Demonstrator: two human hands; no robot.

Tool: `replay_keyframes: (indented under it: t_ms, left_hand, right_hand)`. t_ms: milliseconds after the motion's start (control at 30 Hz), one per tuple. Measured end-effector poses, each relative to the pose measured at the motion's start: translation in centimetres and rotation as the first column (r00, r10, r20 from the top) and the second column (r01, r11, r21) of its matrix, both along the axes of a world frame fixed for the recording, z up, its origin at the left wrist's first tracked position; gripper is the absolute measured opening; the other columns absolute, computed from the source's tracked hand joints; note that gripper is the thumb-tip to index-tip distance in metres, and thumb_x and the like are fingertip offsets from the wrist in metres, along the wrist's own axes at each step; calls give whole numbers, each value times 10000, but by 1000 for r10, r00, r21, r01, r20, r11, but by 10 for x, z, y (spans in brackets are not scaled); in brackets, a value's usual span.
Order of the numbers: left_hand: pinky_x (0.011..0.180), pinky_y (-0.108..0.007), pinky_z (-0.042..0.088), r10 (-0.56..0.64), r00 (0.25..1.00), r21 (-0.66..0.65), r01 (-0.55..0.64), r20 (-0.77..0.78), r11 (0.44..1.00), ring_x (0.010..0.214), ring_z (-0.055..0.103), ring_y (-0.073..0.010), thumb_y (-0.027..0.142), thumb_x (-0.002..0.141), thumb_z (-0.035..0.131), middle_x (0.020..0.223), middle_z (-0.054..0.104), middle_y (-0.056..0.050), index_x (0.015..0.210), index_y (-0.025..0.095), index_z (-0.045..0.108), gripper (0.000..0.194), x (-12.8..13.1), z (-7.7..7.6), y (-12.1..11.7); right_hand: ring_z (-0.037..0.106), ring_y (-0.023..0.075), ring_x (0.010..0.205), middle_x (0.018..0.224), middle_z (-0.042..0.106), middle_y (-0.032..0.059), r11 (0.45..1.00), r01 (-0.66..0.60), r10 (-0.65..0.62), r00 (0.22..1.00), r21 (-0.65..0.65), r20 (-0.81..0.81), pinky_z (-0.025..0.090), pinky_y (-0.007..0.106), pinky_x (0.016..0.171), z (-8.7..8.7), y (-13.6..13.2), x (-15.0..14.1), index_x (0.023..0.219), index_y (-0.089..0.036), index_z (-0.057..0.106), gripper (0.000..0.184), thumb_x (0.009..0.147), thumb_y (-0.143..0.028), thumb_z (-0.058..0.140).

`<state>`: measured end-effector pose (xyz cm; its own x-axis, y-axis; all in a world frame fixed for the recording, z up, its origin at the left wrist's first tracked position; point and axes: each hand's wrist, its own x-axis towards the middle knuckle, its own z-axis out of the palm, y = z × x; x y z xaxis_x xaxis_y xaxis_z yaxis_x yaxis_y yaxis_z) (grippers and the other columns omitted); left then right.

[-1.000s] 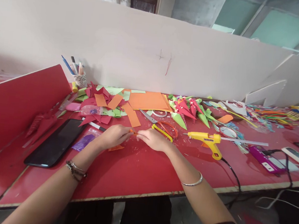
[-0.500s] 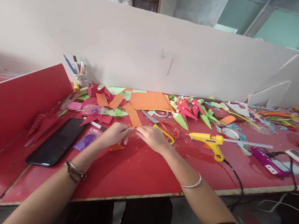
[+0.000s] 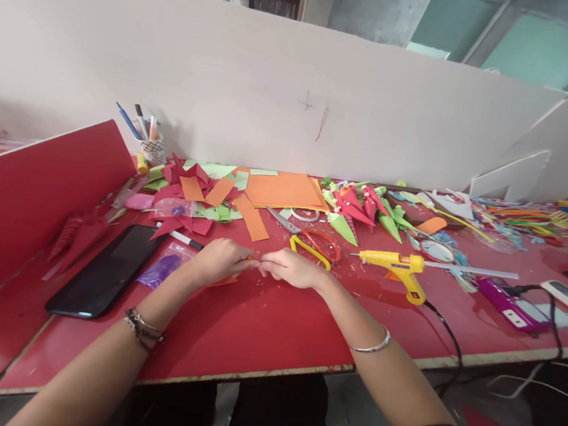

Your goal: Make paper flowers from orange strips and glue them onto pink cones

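Note:
My left hand [image 3: 224,261] and my right hand [image 3: 291,267] meet at the fingertips over the middle of the red table. Both are closed in a pinch on a small piece of orange paper [image 3: 250,258], mostly hidden by the fingers. Another orange paper scrap [image 3: 226,282] lies on the table beneath my left hand. Just beyond my right hand are scissors with yellow handles [image 3: 310,252] and a second pair with orange-red handles [image 3: 328,244]. An orange paper strip [image 3: 252,216] rests behind the fingertips.
A yellow glue gun [image 3: 399,269] with its cord lies right, near a purple power strip [image 3: 513,307]. A black phone [image 3: 107,273], purple packet [image 3: 160,269] and pen cup [image 3: 152,151] are left. Folded red and green paper cones [image 3: 357,207] and orange sheets [image 3: 283,191] lie behind.
Both hands have come slightly nearer to me, and their fingertips are closer together. Less of the orange paper shows between them. The view has shifted slightly.

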<state>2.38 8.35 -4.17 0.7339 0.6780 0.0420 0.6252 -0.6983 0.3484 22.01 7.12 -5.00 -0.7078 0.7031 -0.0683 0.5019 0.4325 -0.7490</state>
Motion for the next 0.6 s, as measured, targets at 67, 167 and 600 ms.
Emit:
replay_keyframes:
  t_ms: [67, 167, 600]
  left_hand:
    - [497, -189, 304, -31, 999, 59, 34, -37, 998, 505, 512, -100, 406, 859, 327, 547, 593, -19, 726, 160, 624, 407, 1, -3, 0]
    - [476, -204, 276, 43, 995, 130, -31, -88, 991, 475, 485, -105, 398, 860, 317, 522, 558, -22, 643, 153, 591, 426, 2, -5, 1]
    - [410, -191, 308, 395, 890, -500, -241, 228, 832, 324, 320, -67, 490, 829, 242, 355, 364, 59, 582, 161, 433, 453, 4, 0, -2]
  right_hand:
    - [413, 64, 498, 558, 441, -29, 991, -26, 21, 999, -128, -37, 309, 175, 486, -1, 2, 3, 744, -139, 533, 314, 862, -348, 331]
    - [390, 62, 477, 545, 423, -35, 989, 1, -9, 999, -151, -54, 300, 179, 466, -4, 2, 2, 771, -132, 549, 342, 857, -384, 334]
    - [524, 125, 657, 728, 597, 32, 644, -18, -271, 929, 765, 251, 245, 240, 531, -3, -2, -13, 876, -178, 549, 251, 897, -256, 311]
